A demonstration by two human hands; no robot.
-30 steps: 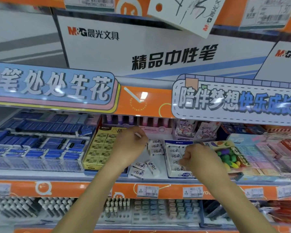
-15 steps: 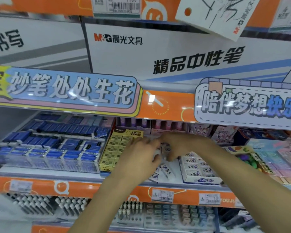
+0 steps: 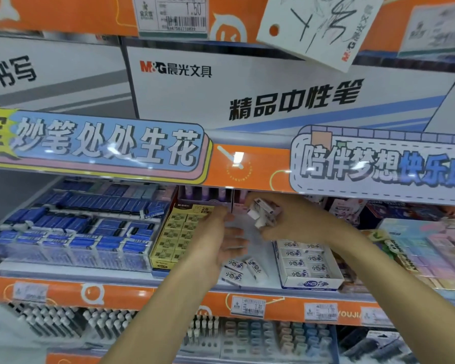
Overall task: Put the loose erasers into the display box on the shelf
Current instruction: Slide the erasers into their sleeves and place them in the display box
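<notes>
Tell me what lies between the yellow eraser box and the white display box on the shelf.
In the head view: two loose erasers on bare white shelf, partly behind the open left hand.

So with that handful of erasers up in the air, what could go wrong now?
The right hand grips several erasers at once, so one might slip and fall. The display box already looks nearly full, so they may not all fit. Loose erasers lie near the shelf edge, where the left hand could knock them off.
</notes>
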